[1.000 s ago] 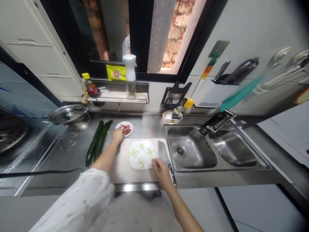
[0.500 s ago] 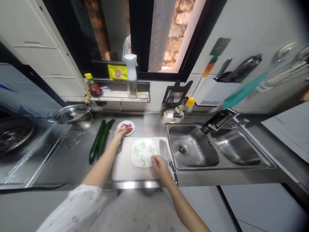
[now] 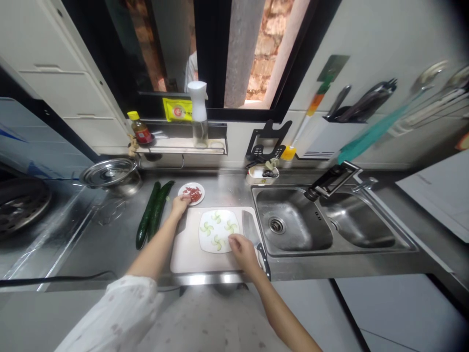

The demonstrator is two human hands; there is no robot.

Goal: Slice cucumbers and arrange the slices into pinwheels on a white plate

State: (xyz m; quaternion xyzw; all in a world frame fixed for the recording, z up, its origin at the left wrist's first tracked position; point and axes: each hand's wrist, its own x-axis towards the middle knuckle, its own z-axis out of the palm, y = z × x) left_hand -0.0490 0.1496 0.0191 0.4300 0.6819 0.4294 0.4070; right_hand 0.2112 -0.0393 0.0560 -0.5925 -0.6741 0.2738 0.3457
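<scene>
My left hand point(image 3: 180, 204) reaches to a small white dish of chopped red pieces point(image 3: 192, 193), fingertips pinched at its near edge; what they hold is too small to make out. My right hand point(image 3: 241, 250) rests at the near right rim of a white plate point(image 3: 218, 230), fingers curled against it. The plate carries several pinwheel-shaped cucumber slices and sits on a pale cutting board point(image 3: 188, 253). A cleaver point(image 3: 252, 234) lies on the board just right of my right hand.
Two whole cucumbers point(image 3: 152, 215) lie left of the board. A steel pot with lid point(image 3: 112, 174) and a stove point(image 3: 18, 203) stand at the left. A double sink point(image 3: 330, 222) with a faucet point(image 3: 331, 181) lies to the right. A shelf holds bottles point(image 3: 198, 115).
The view shifted slightly. My left hand stayed at the small dish, and my right hand moved a little up along the plate's rim.
</scene>
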